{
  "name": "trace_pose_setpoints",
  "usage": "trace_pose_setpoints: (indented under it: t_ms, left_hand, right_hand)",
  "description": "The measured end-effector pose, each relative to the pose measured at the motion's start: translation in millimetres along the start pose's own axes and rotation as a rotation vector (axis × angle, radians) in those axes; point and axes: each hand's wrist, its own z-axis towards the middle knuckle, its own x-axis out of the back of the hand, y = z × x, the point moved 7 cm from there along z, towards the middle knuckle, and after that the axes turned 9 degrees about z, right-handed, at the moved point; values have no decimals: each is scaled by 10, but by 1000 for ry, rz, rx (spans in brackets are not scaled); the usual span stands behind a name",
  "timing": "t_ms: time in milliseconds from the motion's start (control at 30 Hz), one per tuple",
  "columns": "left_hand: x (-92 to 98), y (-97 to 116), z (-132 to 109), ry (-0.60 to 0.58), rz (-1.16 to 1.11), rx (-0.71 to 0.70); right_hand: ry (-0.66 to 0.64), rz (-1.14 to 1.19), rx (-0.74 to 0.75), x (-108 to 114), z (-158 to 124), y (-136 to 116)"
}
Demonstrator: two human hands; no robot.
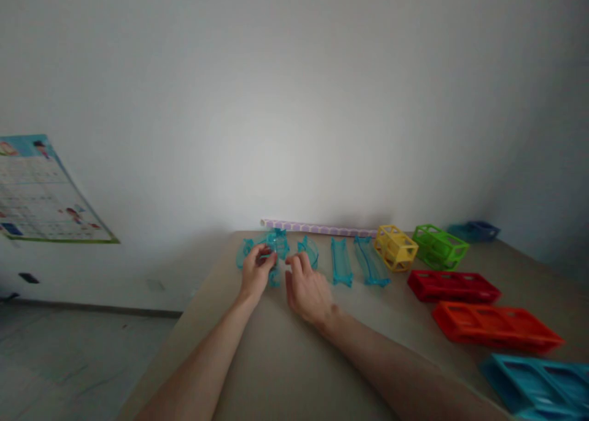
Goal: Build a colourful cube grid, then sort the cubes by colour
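Observation:
My left hand point(256, 272) is closed in a pinch on a translucent teal plastic track piece point(278, 243), near the far edge of the table. Its fingertips partly cover the piece. More teal plastic lies behind and below those fingers, and I cannot tell whether it is joined to the held piece. My right hand point(309, 291) is just to the right, its fingers bent with a gap between thumb and index finger, and nothing shows in it. Beyond its knuckles lies a curved teal piece point(313, 249), partly hidden by the fingers.
Two long teal track pieces, one straight point(341, 262) and one wavy point(370, 262), lie to the right. Past them stand yellow point(396, 249) and green point(440, 248) frame blocks, then red point(453, 287), orange point(497, 328) and blue point(543, 384) trays. A patterned strip point(317, 228) runs along the wall.

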Motion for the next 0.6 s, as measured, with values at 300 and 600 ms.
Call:
trace_pose_setpoints:
  t_ms: [300, 600]
  left_hand:
    - [28, 80, -2, -17, 93, -109]
    - [252, -187, 201, 58, 906, -178]
  right_hand:
    - [136, 450, 18, -110, -21, 52]
    - [289, 500, -25, 9, -48, 149]
